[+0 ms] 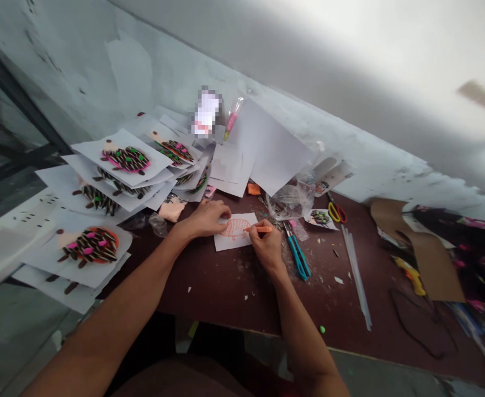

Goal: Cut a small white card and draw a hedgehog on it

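Head view. Work position: small white card [225, 243] with orange drawing [237, 226], flat on the dark red bench [209, 298], between both hands. Left hand [209, 217]: fingers loosely bent, unclenched, laid at the left edge of the card. Right hand [267, 246]: closed around orange pen [264, 229], over the right edge of the card, with the pen directed leftward at the drawing.

Surroundings, left: overlapping stacked sheets [159, 177] with raised hedgehog figures [128, 160]; peach-coloured piece [171, 210] just beside the left hand. Far side: blank sheets [277, 146], pink tube [231, 120] and bright rectangle [207, 110] near the wall [163, 71]. Right: teal-handled tool [297, 256] just beside the right hand, with crumpled plastic bag [286, 199] beyond; farther out, scissors [336, 213] with yellow and red handles, translucent sticks [356, 275], yellow glue gun [410, 274], brown cardboard [432, 259] and patterned cloth [484, 253].

Hidden or unclear: bright rectangle pixelated, content unreadable. Lower hedgehog figures largely covered by upper sheets. Right edge of the card partly behind the right hand. Pen tip too small to make out. Items around the plastic bag indistinct. Patterned cloth cut off at the right border; both forearms cut off below.
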{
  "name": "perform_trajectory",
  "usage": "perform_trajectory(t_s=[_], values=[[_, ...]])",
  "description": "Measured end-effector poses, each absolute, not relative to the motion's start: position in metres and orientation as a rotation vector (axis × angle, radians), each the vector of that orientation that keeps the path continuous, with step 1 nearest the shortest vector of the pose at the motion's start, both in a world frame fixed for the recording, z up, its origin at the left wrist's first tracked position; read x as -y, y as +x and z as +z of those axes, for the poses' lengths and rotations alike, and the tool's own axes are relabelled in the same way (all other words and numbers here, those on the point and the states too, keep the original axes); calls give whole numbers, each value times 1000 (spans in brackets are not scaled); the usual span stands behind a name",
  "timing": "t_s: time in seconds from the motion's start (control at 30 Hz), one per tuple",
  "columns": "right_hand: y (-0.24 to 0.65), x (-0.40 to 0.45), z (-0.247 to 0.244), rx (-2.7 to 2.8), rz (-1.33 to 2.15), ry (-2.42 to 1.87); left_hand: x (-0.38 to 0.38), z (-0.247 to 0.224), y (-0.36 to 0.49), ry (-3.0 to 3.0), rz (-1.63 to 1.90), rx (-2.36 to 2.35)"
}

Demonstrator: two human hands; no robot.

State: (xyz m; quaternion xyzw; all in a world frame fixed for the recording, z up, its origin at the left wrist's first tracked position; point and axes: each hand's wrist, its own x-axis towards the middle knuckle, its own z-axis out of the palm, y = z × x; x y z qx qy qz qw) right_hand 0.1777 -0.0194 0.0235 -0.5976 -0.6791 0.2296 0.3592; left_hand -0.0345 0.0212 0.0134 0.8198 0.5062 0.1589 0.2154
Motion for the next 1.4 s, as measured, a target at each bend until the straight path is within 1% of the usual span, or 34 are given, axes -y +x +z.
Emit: perform_trajectory(t_s=[0.27,0.43,0.6,0.97,1.4], values=[[177,20,24,1727,593,-1559,-21,14,-34,2270,434,-1399],[177,19,26,1685,652,-1520,-21,15,-34,2257,422,-1401],[180,17,30,1650,569,-1540,-22,13,-34,2261,427,-1395],[182,16,25,1720,531,-1565,-21,13,-35,2257,447,-1403],[179,18,27,1713,598,-1577,-21,12,-34,2278,432,-1404]])
